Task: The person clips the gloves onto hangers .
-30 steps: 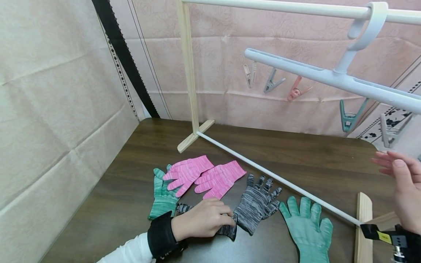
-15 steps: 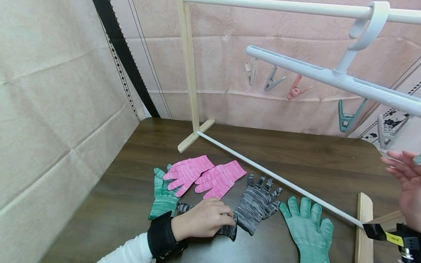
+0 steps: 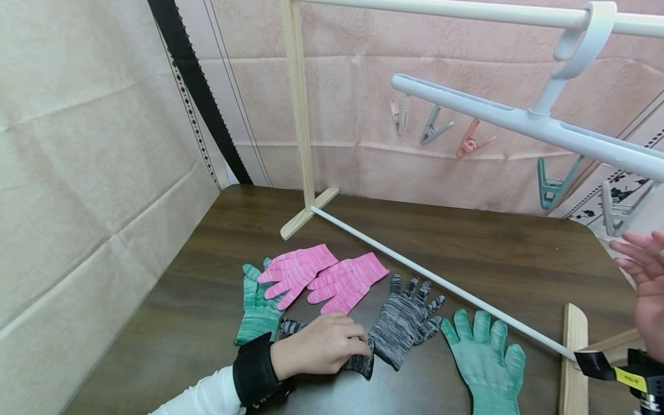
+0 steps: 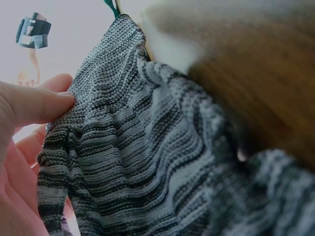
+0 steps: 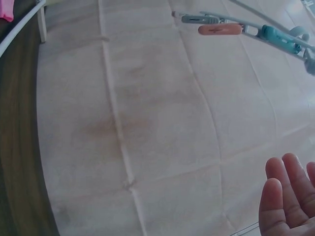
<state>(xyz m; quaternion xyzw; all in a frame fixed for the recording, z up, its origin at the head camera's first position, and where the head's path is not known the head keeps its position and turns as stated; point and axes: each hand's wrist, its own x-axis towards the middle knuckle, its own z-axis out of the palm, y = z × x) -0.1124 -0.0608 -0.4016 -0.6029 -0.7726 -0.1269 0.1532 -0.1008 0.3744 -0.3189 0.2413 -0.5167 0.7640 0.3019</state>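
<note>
My left hand [image 3: 324,344] is low over the table in the head view, pinching a black-and-grey striped knit glove [image 4: 128,142] between thumb and fingers. Most of that glove is hidden under the hand in the head view. Beside it lies a matching striped glove [image 3: 402,323], spread flat. My right hand [image 3: 648,288] is raised at the right edge, partly out of frame, its fingers extended and loosely spread. It is just below a grey clip [image 3: 619,210] and a teal clip [image 3: 552,187] hanging from a pale blue hanger [image 3: 467,111].
Two pink gloves [image 3: 347,282] overlap a green glove [image 3: 256,311] on the dark wooden table [image 3: 171,346]. Another green glove [image 3: 485,357] lies at right. A rack with a white top rail [image 3: 441,8] and lower bar [image 3: 415,268] bears the hanger. A pink clip [image 3: 472,141] hangs there too.
My right hand has shifted to the right, further out of frame, and its palm has turned more into view. The left hand has stayed in place on the striped glove.
</note>
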